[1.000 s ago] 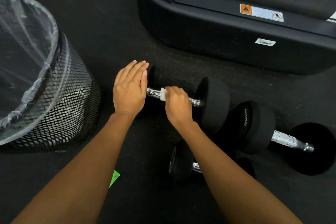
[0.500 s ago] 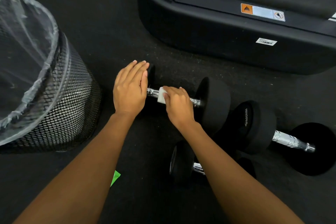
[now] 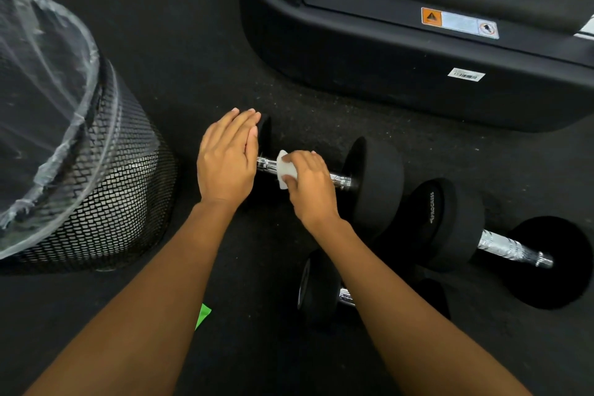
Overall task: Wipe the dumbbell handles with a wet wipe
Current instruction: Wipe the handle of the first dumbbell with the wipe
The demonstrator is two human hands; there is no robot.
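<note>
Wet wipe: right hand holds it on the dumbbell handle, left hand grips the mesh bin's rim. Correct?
No. The head view shows the left hand resting flat on the dumbbell's end weight, gripping nothing. The right hand does hold the wet wipe on the handle.

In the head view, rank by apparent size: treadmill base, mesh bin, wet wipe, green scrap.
1. treadmill base, cropped.
2. mesh bin, cropped.
3-4. wet wipe and green scrap: both small and partly hidden, by the right hand and left forearm; not ranked.
</note>
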